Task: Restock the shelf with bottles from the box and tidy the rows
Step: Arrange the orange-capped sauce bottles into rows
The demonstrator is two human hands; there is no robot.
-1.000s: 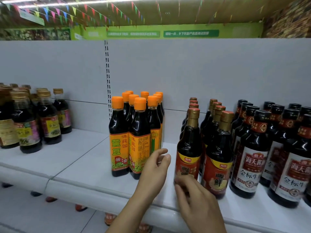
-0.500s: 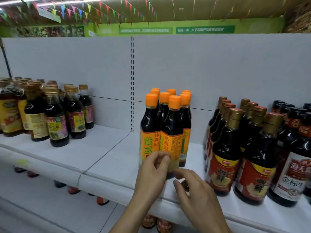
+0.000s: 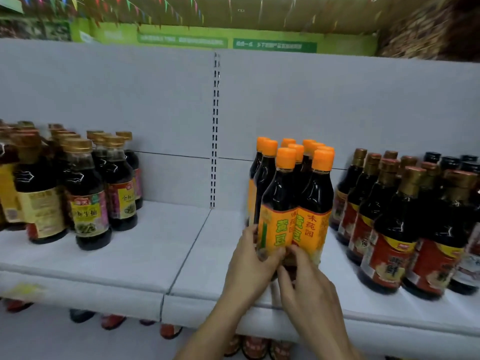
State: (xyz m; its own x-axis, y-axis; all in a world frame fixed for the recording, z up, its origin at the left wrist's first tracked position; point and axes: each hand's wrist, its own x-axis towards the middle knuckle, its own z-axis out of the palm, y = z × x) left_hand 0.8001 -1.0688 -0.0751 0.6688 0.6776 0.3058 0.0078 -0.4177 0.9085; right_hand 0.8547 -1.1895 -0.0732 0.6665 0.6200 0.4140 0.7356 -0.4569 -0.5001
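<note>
Big white shelf (image 3: 130, 268), and my orange-cap bottles (image 3: 315, 193) are bunched up mid-shelf, with the gold-cap bottles (image 3: 389, 216) just to their right. Both my hands are low on the front-left bottle (image 3: 279, 193), near the shelf edge. My left hand (image 3: 249, 261) is wrapped round its label from the left, and my right hand (image 3: 306, 289) is pinching its base from the front.

White shelf (image 3: 135, 258): two boards butted, seam (image 3: 187, 252) running near-to-far, left of centre. Left board: cluster of gold-capped bottles (image 3: 88, 196), dark liquid, mixed labels, several rows deep. Right board: orange-capped bottles (image 3: 302, 188) in tight block just right of seam, near row at front edge. Further right, apart: red-label bottles (image 3: 389, 229) in rows. Far right behind: black-capped bottles (image 3: 450, 163). All upright.
</note>
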